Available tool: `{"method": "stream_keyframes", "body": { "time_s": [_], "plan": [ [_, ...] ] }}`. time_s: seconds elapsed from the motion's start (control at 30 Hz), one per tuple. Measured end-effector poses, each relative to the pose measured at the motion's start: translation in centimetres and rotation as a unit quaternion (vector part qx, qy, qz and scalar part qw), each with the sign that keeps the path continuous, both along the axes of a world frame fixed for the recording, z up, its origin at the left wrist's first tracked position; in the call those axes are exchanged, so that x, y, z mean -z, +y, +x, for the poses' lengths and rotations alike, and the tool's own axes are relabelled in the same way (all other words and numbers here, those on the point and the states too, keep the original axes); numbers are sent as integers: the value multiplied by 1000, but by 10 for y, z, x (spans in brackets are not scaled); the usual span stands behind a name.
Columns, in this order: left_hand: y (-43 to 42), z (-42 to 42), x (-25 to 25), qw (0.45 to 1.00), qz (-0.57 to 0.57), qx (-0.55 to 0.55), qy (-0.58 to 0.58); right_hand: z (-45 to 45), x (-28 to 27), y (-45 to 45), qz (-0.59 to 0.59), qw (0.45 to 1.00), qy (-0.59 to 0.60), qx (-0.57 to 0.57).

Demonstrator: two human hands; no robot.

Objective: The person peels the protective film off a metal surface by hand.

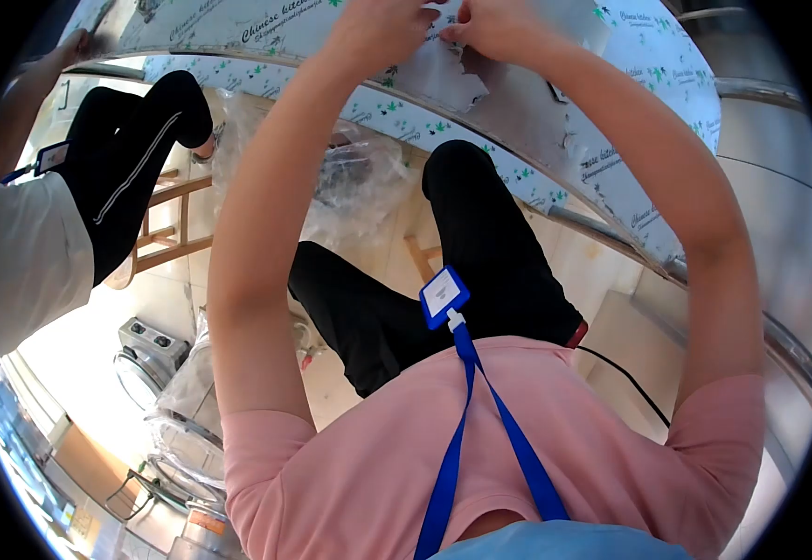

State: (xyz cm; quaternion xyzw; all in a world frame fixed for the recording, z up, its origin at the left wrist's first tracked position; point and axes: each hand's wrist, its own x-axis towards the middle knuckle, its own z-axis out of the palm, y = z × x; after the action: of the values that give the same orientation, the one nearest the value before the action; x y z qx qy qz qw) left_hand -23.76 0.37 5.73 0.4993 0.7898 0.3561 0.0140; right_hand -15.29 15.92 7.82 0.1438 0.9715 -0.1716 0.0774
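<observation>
My left hand (pixel 385 35) is at the top edge of the head view, over a tabletop covered in printed protective film (pixel 280 23). Its fingers are bent together, and the frame edge cuts part of them off. Close beside it, my right hand (pixel 499 30) has thumb and fingers pinched together. What either hand pinches is too small to make out. Just below the fingertips the film has a ragged, torn edge, with bare shiny metal (pixel 438 79) beside it. The film carries green leaves and "Chinese kitchen" lettering.
A metal rail (pixel 602 233) runs under the table's near edge. Crumpled clear plastic (pixel 359 182) lies beneath. At left sits another person (pixel 28 257) on a wooden stool (pixel 177 219), a hand on the table. Wrapped metal equipment (pixel 187 429) stands lower left. A black cable (pixel 630 373) hangs at right.
</observation>
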Motion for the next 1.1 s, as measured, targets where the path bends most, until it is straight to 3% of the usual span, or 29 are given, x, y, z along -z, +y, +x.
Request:
{"method": "stream_keyframes", "body": {
  "time_s": [0.03,0.1,0.23,0.33,0.43,0.53,0.63,0.73,0.83,0.93,1.03,1.1],
  "plan": [
    [14,-4,7,998,13,44,45,0,9,2,36,999,10,-17],
    [31,-17,14,995,-24,91,28,0,41,15,-16,996,91,-3],
    [42,-36,17,980,-51,194,5,16,32,7,-103,969,222,-17],
    [48,-41,28,973,-76,217,-32,16,39,11,-186,962,190,59],
    [42,-50,28,973,-76,211,-45,17,26,22,-134,969,202,39],
    [28,-38,20,982,-49,184,-8,28,0,29,-202,963,158,81],
    [23,-4,1,978,28,52,-202,36,15,26,-422,881,152,147],
    [15,24,-7,866,126,72,-478,46,-6,-1,-568,788,159,174],
    [-2,36,-21,977,146,-33,-149,41,-7,-15,-652,721,150,182],
    [-13,39,-24,992,110,-64,12,37,-17,-22,-390,911,105,79],
    [-26,38,-28,992,109,-58,22,44,-29,-35,-159,953,249,-68],
    [-33,36,-24,992,107,-65,36,42,-33,-39,-237,952,195,-14]
  ]
}}
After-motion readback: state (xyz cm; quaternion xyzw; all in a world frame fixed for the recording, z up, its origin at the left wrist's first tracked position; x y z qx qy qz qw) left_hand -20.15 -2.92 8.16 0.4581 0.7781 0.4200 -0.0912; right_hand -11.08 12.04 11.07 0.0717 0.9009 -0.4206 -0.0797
